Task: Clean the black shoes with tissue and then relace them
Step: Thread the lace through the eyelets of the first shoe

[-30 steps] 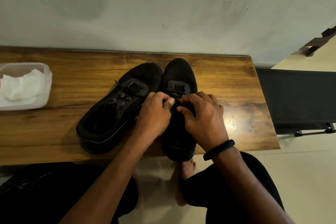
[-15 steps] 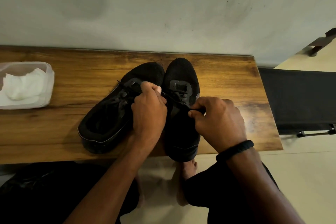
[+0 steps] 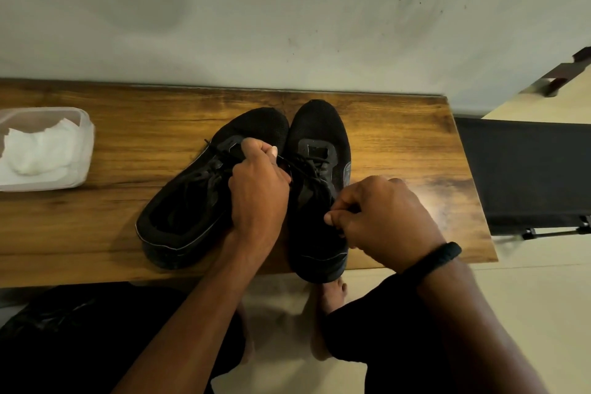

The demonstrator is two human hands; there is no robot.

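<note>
Right hand (image 3: 383, 221), the nearer, pinches one lace end over the heel half of the shoe (image 3: 319, 128). The shoe lies on the table (image 3: 399, 144), heel toward the person, toe to the wall. Left hand (image 3: 259, 192), farther off, grips the other end by the tongue (lace (image 3: 295, 166) taut between). Since half a second ago the hands have drawn apart, the right pulling back.

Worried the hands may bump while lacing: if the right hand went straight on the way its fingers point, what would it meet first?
Probably the left hand, which pinches the lace; the right hand points across the right shoe toward it. Their relative height is unclear.
</note>
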